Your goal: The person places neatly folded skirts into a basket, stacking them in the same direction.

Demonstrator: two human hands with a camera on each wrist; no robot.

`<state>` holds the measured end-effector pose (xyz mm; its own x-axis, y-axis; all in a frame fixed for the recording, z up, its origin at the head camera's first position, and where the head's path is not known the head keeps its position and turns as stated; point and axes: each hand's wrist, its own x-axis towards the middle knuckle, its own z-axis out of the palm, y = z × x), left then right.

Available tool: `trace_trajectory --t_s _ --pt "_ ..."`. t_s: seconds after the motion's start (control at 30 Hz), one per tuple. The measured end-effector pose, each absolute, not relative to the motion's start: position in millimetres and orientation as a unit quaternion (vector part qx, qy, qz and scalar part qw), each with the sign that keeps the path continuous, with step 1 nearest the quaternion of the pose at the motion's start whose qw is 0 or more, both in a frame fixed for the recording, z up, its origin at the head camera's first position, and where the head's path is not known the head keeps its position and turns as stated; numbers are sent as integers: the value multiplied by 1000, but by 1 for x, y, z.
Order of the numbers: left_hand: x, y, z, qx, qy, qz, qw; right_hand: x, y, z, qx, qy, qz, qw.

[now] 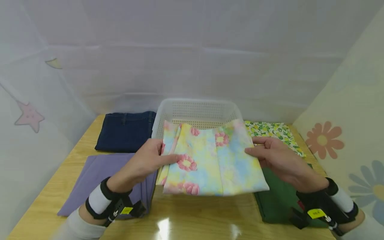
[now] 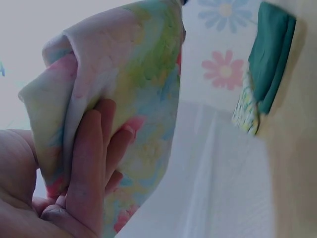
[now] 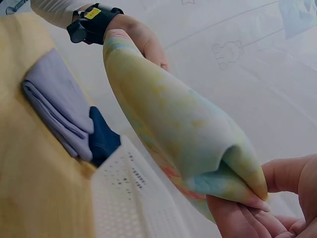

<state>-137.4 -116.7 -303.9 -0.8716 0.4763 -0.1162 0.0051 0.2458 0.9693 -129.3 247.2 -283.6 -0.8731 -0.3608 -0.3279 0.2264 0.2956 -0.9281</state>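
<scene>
A folded pastel cloth with pink flowers [image 1: 201, 160] is held up in front of the white basket [image 1: 159, 115], its layers draping between both hands. My left hand [image 1: 153, 156] grips its left edge, thumb on the front face. In the left wrist view, the fingers [image 2: 86, 168] reach behind the folded layers. At the opposite edge my right hand [image 1: 276, 158] pinches the cloth between thumb and fingers. The right wrist view shows that pinch close up, with the folded edge [image 3: 233, 173] gaping open beside the thumb.
Folded dark blue jeans [image 1: 124, 131] and a folded purple cloth [image 1: 102, 180] lie on the wooden table [image 1: 186, 216] at left. At right are a lemon-print cloth [image 1: 276, 131] and a folded green cloth [image 1: 279, 200]. White curtains [image 1: 195, 66] enclose the back and sides.
</scene>
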Motion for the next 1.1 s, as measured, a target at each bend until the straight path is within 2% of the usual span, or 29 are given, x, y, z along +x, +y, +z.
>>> trace_trajectory --t_s 0.23,0.5,0.67,0.9,1.1 --pt "-194 -116 -281 125 812 544 171 -179 241 -261 -57 769 -589 239" --pt "-248 -116 -287 74 809 553 183 -232 232 -261 -49 769 -590 240" --pt "-269 -113 -298 58 814 553 171 -262 232 -280 -37 764 -599 238" --pt "-298 -101 -333 25 843 516 148 -301 226 -323 -15 788 -581 205" --pt "-311 -93 -362 -11 869 470 152 -317 217 -358 10 810 -545 217"
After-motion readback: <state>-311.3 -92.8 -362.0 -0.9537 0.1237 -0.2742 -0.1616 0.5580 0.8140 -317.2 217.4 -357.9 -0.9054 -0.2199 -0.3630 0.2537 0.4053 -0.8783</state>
